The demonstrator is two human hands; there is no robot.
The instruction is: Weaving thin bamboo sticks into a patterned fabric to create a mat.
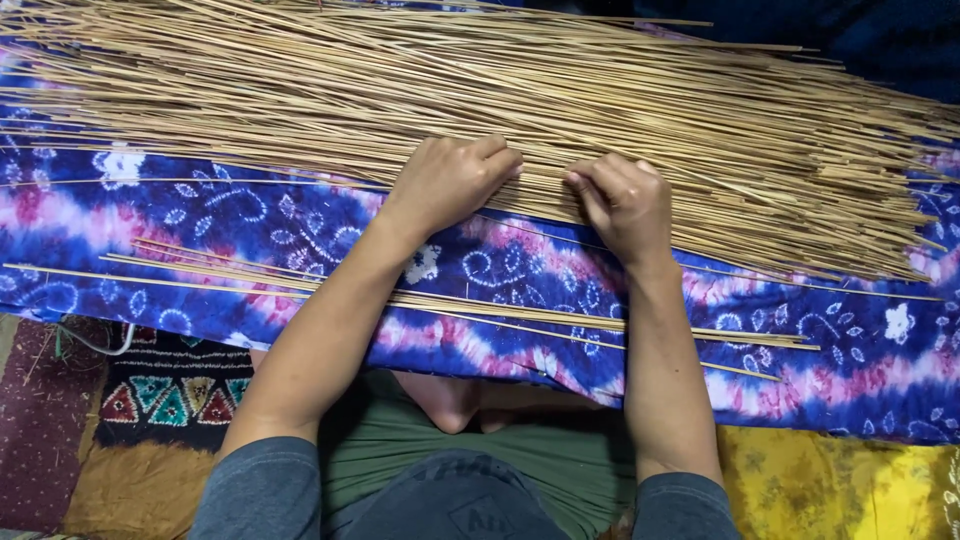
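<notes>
— Straw-coloured, all of it: what lies under the hands?

— A broad heap of thin dry stalks (480, 90), spread lengthwise across a blue, purple and pink tie-dyed cloth (250, 215) that covers the person's lap. The left hand (452, 180) rests knuckles-up at the near edge of the heap, fingers curled down onto the stalks; the right hand (622, 200) sits just beside it, also curled, fingertips pinched in among the stalks.

— Are they gripping any?

— The right one seems to nip a few between thumb and fingers (the tips are hidden, so I cannot tell how many); whether the left actually holds any or only presses on them, I cannot tell.

— Anything apart from the heap?

— A smaller row of loose stalks (330, 285) lies nearer the body on the same cloth, passing under both forearms. Below it, a patterned mat (170, 390) to the left and a yellow fabric (820, 480) to the right.
</notes>
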